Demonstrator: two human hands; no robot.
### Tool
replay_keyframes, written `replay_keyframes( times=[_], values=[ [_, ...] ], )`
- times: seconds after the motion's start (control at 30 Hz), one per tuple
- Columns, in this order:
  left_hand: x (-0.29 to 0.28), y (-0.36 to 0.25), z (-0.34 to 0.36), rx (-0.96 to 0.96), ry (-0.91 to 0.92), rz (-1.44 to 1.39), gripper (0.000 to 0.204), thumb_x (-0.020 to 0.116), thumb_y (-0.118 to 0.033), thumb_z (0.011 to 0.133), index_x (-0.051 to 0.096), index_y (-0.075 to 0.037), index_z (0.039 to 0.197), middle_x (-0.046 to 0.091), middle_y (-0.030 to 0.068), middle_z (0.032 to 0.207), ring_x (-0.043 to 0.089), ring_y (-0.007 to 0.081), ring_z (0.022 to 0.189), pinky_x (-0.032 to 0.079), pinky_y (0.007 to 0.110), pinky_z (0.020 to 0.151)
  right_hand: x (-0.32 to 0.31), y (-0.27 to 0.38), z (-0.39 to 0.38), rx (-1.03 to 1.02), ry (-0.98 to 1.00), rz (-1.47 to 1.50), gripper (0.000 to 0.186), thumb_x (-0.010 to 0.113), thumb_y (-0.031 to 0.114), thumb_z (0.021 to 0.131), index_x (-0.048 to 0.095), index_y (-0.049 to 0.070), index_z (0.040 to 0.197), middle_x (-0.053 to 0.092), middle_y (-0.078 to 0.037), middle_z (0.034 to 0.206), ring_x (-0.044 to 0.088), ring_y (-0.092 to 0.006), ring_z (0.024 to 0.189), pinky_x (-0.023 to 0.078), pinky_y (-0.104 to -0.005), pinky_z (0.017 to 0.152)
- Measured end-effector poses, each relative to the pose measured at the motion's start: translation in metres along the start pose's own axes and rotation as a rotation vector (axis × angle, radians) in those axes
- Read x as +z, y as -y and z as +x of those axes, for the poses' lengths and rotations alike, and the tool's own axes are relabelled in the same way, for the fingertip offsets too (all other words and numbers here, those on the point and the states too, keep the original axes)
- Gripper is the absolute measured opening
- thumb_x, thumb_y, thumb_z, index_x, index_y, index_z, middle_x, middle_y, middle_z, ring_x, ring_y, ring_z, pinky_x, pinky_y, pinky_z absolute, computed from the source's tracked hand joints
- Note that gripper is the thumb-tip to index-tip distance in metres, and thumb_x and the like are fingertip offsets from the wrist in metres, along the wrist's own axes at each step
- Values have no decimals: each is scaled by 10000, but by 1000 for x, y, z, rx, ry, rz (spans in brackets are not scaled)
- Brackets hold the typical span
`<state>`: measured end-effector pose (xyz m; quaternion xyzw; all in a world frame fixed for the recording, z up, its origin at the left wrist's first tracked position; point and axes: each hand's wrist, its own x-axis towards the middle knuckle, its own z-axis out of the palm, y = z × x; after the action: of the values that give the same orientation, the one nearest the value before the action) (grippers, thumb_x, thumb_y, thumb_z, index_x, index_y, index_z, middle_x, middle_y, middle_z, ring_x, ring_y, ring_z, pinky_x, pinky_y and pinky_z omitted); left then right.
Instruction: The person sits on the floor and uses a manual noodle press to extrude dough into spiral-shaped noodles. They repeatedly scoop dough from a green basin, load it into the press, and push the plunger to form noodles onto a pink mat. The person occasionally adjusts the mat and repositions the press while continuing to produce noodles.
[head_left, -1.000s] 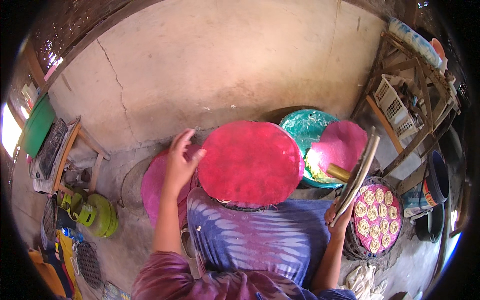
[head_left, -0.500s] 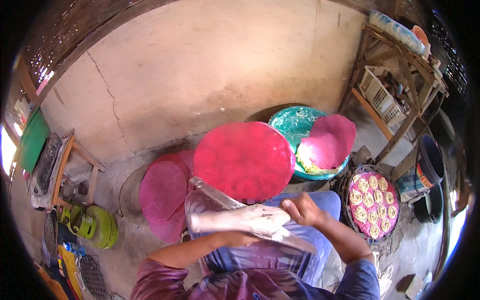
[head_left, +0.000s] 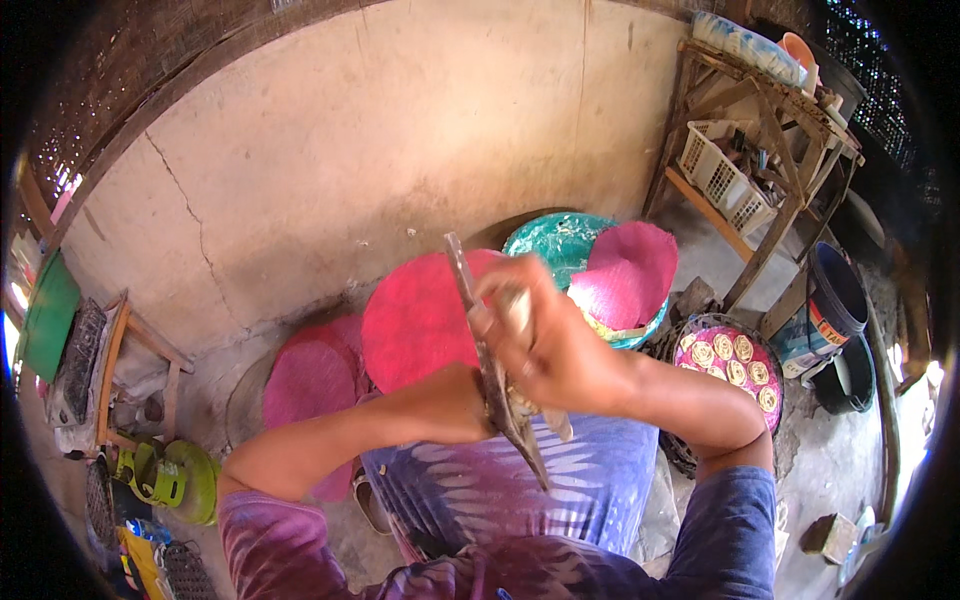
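In front of my chest, both hands hold a long wooden tool (head_left: pixel 492 390), perhaps a dough press, which now stands steep with its narrow side toward me. My right hand (head_left: pixel 545 335) is closed around its pale, rounded upper part. Against the dark board at its left side, my left hand (head_left: pixel 445 405) grips lower down, its fingers largely hidden. Behind the tool lies a round red mat (head_left: pixel 415 320). At the right, coiled dough rosettes (head_left: pixel 737 373) sit in rows on a round pink mat, partly covered by my right forearm.
A teal basin (head_left: pixel 545 240) with whitish smears holds a bent pink mat (head_left: pixel 635 270). More pink mats (head_left: pixel 310 375) lie left of the red one. A green gas cylinder (head_left: pixel 185 480) stands left, a wooden rack (head_left: pixel 735 245) and dark buckets (head_left: pixel 838 290) right. Patterned cloth (head_left: pixel 560 480) covers my lap.
The wooden tool has swung from lying slantwise across my lap to a steep position, and is raised. My right hand has moved left and up onto it. The view has shifted slightly.
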<state>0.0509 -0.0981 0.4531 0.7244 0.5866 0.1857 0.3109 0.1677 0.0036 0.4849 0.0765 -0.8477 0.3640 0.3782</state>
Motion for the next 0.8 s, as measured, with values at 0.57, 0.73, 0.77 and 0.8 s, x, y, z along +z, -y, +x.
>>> replay_keyframes(
  times=[0.57, 0.73, 0.77, 0.8],
  values=[
    [20, 85, 61, 494, -967, -1438, 478, 547, -418, 962, 540, -68, 1289, 540, 141, 1340, 522, 287, 1224, 458, 476, 990, -63, -136, -22, 38, -1534, 817, 211, 531, 310, 1001, 415, 163, 1098, 415, 0, 665, 414, -109, 561, 440, -279, 513],
    [-54, 104, 40, 727, -1419, -1114, 173, 543, -205, 923, 543, -63, 1022, 561, 57, 882, 560, 211, 818, 466, 410, 868, 4, -193, -50, 579, -1095, 852, 297, 510, 371, 1002, 636, 118, 1095, 660, -93, 1003, 595, -212, 954, 460, -371, 873],
    [-71, 110, 17, 786, -1398, -1100, 186, 534, -188, 917, 515, -46, 1036, 516, 66, 893, 519, 201, 823, 431, 398, 873, -3, -212, -67, 682, -840, 484, 308, 517, 367, 1000, 664, 111, 1090, 659, -89, 1045, 584, -209, 982, 446, -355, 890],
    [-88, 115, -9, 731, -1420, -1012, 198, 512, -186, 927, 502, -35, 1056, 510, 78, 933, 503, 199, 851, 413, 395, 877, -35, -239, -84, 655, -748, -24, 288, 555, 328, 982, 693, 92, 1069, 661, -90, 1003, 589, -228, 958, 436, -330, 892]
  ],
)
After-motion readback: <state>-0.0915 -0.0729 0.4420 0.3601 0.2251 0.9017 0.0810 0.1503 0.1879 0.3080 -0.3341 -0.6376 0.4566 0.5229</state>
